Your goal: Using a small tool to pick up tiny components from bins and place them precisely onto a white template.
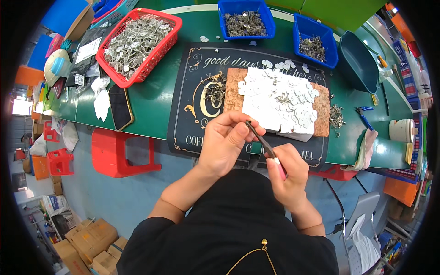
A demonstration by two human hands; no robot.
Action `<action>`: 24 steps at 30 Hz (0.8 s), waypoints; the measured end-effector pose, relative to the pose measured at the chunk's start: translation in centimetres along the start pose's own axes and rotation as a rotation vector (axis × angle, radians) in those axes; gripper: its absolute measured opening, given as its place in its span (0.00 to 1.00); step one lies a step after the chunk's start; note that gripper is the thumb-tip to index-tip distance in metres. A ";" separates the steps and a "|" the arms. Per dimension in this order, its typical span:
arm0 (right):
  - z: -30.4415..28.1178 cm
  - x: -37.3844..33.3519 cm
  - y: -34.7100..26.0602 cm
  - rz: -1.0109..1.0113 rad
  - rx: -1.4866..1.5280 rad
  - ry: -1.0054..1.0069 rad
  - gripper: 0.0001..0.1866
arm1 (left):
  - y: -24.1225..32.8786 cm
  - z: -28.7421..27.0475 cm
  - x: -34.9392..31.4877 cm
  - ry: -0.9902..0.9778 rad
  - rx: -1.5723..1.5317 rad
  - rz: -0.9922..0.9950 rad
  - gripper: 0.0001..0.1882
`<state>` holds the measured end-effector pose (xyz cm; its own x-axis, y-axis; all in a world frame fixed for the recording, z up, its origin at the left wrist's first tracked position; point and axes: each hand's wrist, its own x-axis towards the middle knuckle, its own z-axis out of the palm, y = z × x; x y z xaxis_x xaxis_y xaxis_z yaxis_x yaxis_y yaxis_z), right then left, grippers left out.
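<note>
Plainly, in the head view, a slim dark-nosed hand tool with a pink grip (pixel 262 140) is held between the two hands, just in front of the body. Its long axis is slanted: the nose is pointed up and to the left, and the grip is lodged in the right hand (pixel 291 176), whose fingers are wrapped around it. The nose is met by the left hand (pixel 225 145), whose thumb and forefinger are brought together at it; whether a small part is pinched there cannot be told.

The white block (pixel 256 107), strewn with flat white pieces (pixel 303 104), is set beyond both hands, across a speckled brown board (pixel 233 94) whose long side is laid left to right. The left hand is nearer, its fingertips seen against the block's near-left corner. Dark metal parts are heaped beside the board, at left (pixel 214 94) and right (pixel 337 117).

Beneath, a black mat (pixel 182 120) is spread on the green table (pixel 151 103); pale script is printed along its far side and ornate capitals along the near side, partly covered by the hands. White labels (pixel 88 50) are borne by dark packaging at the left, their print too small to be read.
</note>
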<state>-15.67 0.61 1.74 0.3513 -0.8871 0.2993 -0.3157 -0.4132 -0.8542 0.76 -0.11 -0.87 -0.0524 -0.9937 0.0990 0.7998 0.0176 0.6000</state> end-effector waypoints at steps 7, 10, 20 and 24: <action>1.7 -0.5 2.6 -0.272 -0.309 0.199 0.13 | -1.5 1.8 -0.1 0.236 0.219 0.182 0.08; 2.4 -0.8 3.5 -0.313 -0.299 0.277 0.12 | -2.2 2.2 -0.6 0.232 0.275 0.279 0.08; 0.6 -0.9 2.8 -0.069 -0.049 0.274 0.12 | 4.7 -3.2 3.8 0.313 1.902 0.515 0.09; -1.0 -0.9 2.8 0.068 -0.029 0.303 0.10 | 4.0 -1.5 5.4 0.268 1.800 0.527 0.08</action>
<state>-17.77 0.06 -0.46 0.0515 -0.9320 0.3588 -0.3560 -0.3529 -0.8653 4.56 -5.56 0.92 0.1787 -0.8345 0.5212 -0.7986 0.1864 0.5723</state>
